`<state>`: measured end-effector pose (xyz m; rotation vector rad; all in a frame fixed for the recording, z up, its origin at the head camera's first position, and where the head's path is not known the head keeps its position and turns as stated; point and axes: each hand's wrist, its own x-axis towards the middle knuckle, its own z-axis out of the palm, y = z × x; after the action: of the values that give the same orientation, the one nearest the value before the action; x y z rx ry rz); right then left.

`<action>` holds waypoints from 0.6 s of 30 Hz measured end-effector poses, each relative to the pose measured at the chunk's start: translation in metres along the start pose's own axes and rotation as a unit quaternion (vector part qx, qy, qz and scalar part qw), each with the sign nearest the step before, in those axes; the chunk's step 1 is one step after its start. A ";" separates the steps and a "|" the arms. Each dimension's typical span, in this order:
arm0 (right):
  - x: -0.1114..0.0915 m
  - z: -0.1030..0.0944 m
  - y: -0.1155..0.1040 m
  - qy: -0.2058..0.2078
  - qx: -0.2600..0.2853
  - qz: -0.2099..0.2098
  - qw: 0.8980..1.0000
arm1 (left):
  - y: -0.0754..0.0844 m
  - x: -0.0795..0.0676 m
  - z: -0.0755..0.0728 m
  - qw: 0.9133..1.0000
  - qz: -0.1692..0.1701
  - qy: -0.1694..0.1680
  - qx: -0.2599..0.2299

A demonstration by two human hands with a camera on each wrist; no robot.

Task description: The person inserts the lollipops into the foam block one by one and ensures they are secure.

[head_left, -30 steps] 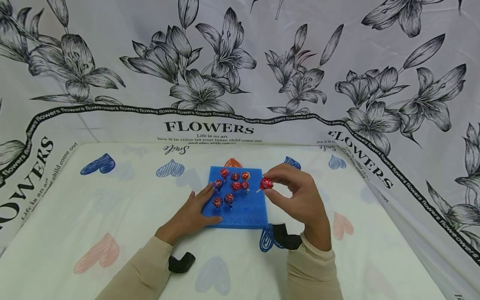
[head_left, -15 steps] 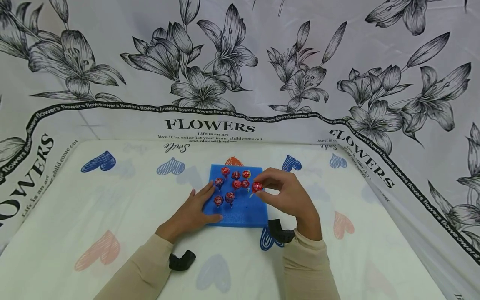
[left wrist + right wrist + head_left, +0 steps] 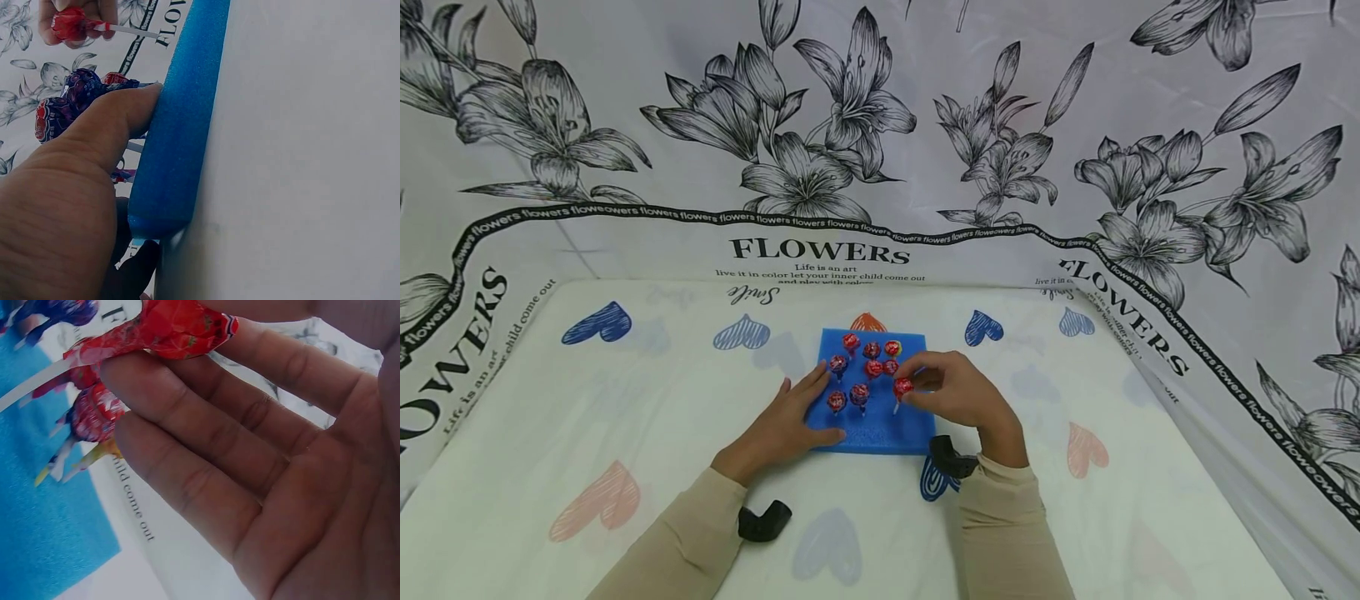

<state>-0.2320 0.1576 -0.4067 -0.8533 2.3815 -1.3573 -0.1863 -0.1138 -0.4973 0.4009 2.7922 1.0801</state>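
A blue foam block [image 3: 880,437] lies on the table with several wrapped lollipops standing in it, their sticks down. My right hand [image 3: 962,392] pinches a red lollipop [image 3: 903,386] by its wrapped head over the block's right part. In the left wrist view this red lollipop [image 3: 69,25] shows its white stick pointing at the foam; whether the tip touches is unclear. My left hand [image 3: 782,425] rests on the block's left side, fingers straight along the edge and thumb on the top near the front. Close by it stand dark-wrapped lollipops [image 3: 837,402].
A white tablecloth [image 3: 685,433] printed with hearts covers the table. Behind it hangs a floral cloth [image 3: 820,125]. Black curved pieces [image 3: 765,522] stick out at both wrists. Planted lollipops [image 3: 872,368] crowd the block's back, close to my right fingers.
My right hand has moved left and slightly toward me, bringing the red lollipop from beside the block to over it, its stick now more upright. The left hand stays on the block.
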 end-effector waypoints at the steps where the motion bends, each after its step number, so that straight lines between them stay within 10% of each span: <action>1: 0.001 0.001 0.001 -0.003 0.000 0.011 1.000 | 0.000 0.000 0.000 1.000 0.001 0.000 0.000; 18: 0.006 0.006 0.011 -0.005 -0.010 0.058 0.998 | 0.001 0.000 0.000 1.000 0.001 0.002 0.010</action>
<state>-0.2381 0.1538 -0.4190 -0.7131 2.3997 -1.2839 -0.1861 -0.1126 -0.4968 0.4041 2.8087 1.0540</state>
